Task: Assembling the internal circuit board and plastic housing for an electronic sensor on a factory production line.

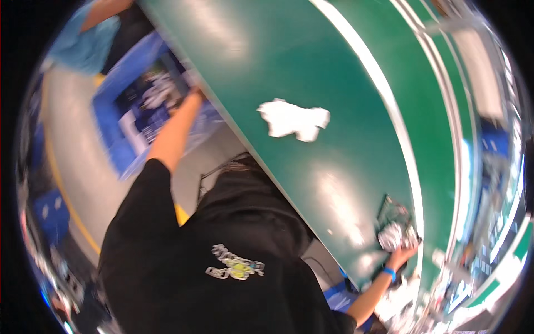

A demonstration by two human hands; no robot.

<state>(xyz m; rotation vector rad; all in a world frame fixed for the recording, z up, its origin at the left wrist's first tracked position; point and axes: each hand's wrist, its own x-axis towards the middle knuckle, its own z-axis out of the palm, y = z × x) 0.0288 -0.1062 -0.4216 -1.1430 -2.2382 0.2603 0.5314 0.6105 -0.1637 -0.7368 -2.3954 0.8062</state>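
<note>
My left hand (pixel 193 94) reaches down at the table's near edge, beside a blue bin (pixel 107 119). Its fingers are smeared and partly lost against the edge, so what they hold is unclear. Far to the right, my right hand (pixel 404 253), with a blue band at the wrist, closes on a blurred white and grey bundle (pixel 391 237). A dark mesh-like piece (pixel 394 210) adjoins that bundle. Between my hands, a crumpled white cloth-like piece (pixel 295 119) lies on the green table (pixel 250 72), apart from both.
The bin contains white and dark items. At upper left, another person's arm (pixel 103 12) and light-blue clothing (pixel 83 44) come close to it. A white rail (pixel 384 83) runs along the table's far side. More white items (pixel 392 303) crowd the lower right.
</note>
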